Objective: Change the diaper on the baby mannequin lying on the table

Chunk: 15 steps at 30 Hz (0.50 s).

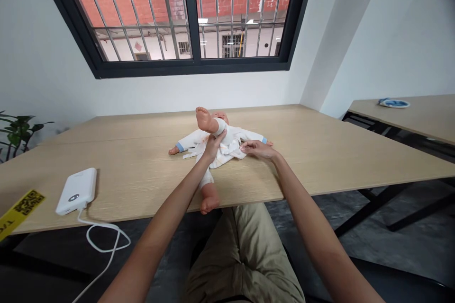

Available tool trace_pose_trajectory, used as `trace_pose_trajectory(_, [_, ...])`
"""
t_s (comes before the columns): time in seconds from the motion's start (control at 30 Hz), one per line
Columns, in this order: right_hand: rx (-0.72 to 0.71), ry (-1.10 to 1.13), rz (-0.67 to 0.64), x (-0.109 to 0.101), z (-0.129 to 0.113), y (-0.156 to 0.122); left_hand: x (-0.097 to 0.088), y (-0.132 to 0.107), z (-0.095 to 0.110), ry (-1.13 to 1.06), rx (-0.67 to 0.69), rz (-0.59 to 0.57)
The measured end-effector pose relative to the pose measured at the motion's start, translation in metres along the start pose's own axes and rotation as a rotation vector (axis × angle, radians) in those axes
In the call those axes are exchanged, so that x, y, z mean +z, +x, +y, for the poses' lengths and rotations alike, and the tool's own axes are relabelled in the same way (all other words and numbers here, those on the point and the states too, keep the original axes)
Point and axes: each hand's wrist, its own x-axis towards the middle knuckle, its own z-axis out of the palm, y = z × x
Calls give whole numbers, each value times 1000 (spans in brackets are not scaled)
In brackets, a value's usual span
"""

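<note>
A baby doll (223, 156) in a white outfit with blue cuffs lies on its back on the wooden table (135, 170), head toward the window. One bare foot (203, 119) points up while the other leg (209, 194) reaches the near table edge. My left hand (212, 147) is closed around the raised leg, its thumb showing on the white legging. At the doll's right-hand side in view, my right hand (259, 148) pinches the edge of a bunched white cloth (232, 148) at the doll's middle. Whether this cloth is part of the outfit, I cannot tell.
A white power bank (77, 190) with a white cable (103, 250) hanging over the edge sits at the left. A yellow tag (21, 210) juts in there too. A plant (19, 132) stands far left. On another table at right lies a blue-and-white item (394, 103).
</note>
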Motion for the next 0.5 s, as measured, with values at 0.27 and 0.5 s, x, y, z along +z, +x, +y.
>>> trace_pose_trajectory(0.27, [-93, 243, 225, -3, 1, 4, 0, 1, -1, -3, -9, -3])
trace_pose_trajectory(0.5, [-146, 497, 388, -6, 5, 8, 0, -6, 4, 241, 30, -148])
